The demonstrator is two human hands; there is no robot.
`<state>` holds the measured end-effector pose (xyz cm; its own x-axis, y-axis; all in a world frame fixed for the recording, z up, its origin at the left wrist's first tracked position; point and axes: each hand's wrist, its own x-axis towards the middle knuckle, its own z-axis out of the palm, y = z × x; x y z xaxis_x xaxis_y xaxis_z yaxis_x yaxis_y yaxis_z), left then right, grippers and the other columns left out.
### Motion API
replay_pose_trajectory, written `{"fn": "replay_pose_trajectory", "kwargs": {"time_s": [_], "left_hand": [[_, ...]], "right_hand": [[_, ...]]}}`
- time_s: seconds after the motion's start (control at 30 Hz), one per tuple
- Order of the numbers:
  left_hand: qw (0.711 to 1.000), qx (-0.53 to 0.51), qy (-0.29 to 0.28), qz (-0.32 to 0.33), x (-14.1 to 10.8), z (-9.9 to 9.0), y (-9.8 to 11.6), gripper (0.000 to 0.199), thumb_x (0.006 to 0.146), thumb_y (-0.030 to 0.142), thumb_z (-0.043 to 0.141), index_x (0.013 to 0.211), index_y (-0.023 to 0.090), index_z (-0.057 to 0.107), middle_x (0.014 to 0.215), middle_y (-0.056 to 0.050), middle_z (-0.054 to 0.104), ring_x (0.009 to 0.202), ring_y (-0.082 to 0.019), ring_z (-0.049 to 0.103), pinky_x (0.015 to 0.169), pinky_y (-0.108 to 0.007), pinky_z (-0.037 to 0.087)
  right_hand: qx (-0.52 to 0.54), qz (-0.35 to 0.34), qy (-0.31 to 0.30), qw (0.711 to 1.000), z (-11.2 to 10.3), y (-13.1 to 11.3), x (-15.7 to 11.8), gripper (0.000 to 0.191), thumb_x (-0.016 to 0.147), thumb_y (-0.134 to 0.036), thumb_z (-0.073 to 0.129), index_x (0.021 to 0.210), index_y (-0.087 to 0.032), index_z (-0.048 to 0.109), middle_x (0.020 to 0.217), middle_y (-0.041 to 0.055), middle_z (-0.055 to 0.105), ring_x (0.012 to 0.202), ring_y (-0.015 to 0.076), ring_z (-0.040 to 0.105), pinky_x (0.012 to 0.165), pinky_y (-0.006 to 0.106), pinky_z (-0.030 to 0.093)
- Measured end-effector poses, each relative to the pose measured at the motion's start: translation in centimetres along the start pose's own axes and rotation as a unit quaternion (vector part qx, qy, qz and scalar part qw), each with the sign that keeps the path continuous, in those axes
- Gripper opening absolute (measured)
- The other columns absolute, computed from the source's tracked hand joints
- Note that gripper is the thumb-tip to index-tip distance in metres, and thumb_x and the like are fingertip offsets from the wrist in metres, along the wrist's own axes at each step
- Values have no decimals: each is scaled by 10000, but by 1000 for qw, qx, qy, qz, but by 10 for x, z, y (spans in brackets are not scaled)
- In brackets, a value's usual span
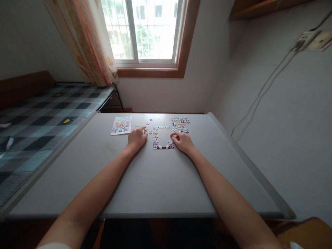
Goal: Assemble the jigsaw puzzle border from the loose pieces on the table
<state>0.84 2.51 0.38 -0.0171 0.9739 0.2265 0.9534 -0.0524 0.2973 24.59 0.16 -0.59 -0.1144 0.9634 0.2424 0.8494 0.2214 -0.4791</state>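
Observation:
A partly built jigsaw border lies on the table, with pieces joined along its left, top and bottom sides. My right hand rests at its right side, fingers curled and thumb drawn close to the index finger; whatever they may pinch is too small to see. Just left of the border, my left hand lies on the table with its index finger stretched out and thumb apart. Several loose jigsaw pieces lie scattered by those fingertips. Behind my right hand is a denser cluster of jigsaw pieces.
A printed picture sheet lies on the left of the grey table. A bed with a checked cover stands to the left. Ahead is a window with a curtain; a cable hangs along the right wall.

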Motion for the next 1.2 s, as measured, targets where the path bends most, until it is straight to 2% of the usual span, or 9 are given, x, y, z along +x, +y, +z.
{"fn": "replay_pose_trajectory", "kwargs": {"time_s": [0.3,0.53,0.9,1.1,1.2], "left_hand": [[1000,18,-6,11,-3,0,4,408,860,334,459,1241,284,596,937,-56,715,858,-216,653,762,-304,487],[998,42,-6,36,-4,3,4,337,859,348,439,1082,301,688,922,-53,723,861,-235,659,731,-319,484],[999,38,-2,38,-4,5,2,334,854,361,438,1062,301,693,890,-49,725,838,-234,661,706,-313,477],[998,46,-9,38,-3,5,1,333,863,358,431,1071,305,685,899,-49,721,846,-236,658,709,-313,469],[997,65,-20,45,-6,3,6,376,885,360,405,1176,286,633,906,-70,715,838,-237,658,721,-318,461]], "right_hand": [[2,-5,6,1000,1,2,0,227,805,-246,502,921,-237,697,686,-12,649,666,143,570,751,268,371],[4,-6,6,1000,1,2,0,228,803,-247,499,919,-239,694,685,-16,645,666,141,567,764,272,369],[3,-4,3,1000,2,2,1,227,804,-249,501,921,-236,695,678,-17,637,656,137,559,753,267,361],[3,-2,3,1000,3,3,1,225,804,-249,503,921,-239,695,682,-16,638,664,140,561,767,273,356],[4,-1,4,1000,4,4,2,225,804,-249,505,924,-243,695,680,-17,638,669,140,564,778,275,356]]}}
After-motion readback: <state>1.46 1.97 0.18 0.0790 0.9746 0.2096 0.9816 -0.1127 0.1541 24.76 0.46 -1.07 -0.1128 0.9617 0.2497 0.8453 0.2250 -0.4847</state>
